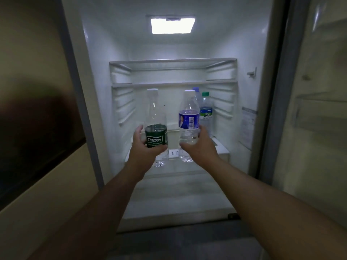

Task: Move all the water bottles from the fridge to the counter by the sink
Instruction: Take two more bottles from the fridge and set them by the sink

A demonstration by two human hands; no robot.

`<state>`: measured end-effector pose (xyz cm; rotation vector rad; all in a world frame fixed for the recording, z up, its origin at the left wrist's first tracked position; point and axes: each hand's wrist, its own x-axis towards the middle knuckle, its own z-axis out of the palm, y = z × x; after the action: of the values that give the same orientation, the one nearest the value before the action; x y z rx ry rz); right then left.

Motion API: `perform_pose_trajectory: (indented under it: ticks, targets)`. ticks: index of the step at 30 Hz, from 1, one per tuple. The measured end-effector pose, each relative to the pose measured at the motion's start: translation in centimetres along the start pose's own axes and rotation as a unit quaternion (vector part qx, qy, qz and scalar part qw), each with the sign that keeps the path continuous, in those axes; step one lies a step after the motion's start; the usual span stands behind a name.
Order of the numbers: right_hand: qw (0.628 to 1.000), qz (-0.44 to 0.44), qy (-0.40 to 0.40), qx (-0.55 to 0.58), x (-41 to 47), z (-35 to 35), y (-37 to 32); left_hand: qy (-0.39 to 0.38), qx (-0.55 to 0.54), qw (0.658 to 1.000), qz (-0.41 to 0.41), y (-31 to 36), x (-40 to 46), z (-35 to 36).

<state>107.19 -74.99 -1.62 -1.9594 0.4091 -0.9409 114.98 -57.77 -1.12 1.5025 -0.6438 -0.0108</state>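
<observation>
Both my arms reach into the open fridge [97, 91]. My left hand [145, 150] grips a clear bottle with a dark green label [155, 126] around its lower half. My right hand [200, 145] grips a clear bottle with a blue label [188, 117] near its base. Both bottles are upright with white caps. Behind the blue-label bottle, at the back right of the same shelf, stand a bottle with a green cap [206, 111] and another with a pale blue cap [196, 91], mostly hidden.
Two white shelf rails [172, 83] cross the fridge above the bottles. A lit lamp [172, 25] is in the fridge ceiling. The open fridge door with its bins [319, 113] stands on the right. A dark panel [37, 128] sits on the left wall.
</observation>
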Motion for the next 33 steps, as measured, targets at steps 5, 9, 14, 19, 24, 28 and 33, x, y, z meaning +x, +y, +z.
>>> perform_pose_trajectory:
  ticks: [5, 9, 14, 19, 24, 28, 33]
  targets:
    - [1.000, -0.002, 0.015, -0.005, -3.3, -2.2, -1.3, -0.025, -0.008, 1.000, -0.003, 1.0, -2.7, -1.0]
    - [1.000, 0.002, 0.014, -0.011, -6.5, -3.8, -2.8, -0.053, -0.014, 0.998, 0.007, 2.0, -5.1, -2.0]
    - [0.999, -0.009, 0.038, -0.020, -11.0, -5.0, -4.5, -0.082, -0.017, 0.997, 0.000, 3.0, -8.2, -2.7]
    - [0.999, -0.005, 0.045, -0.017, -15.0, -6.0, -5.5, -0.112, -0.038, 0.993, -0.008, 3.5, -11.4, -2.6]
    - [0.997, 0.002, 0.063, -0.033, -18.4, -8.0, -7.0, -0.138, -0.069, 0.988, -0.031, 2.7, -13.5, -1.6]
    - [0.995, 0.010, 0.090, -0.050, -20.5, -10.0, -7.8, -0.170, -0.074, 0.982, -0.022, 2.6, -15.1, -0.3]
    - [0.988, 0.017, 0.129, -0.084, -23.5, -13.1, -8.3, -0.229, -0.077, 0.970, -0.002, 3.8, -17.6, 2.5]
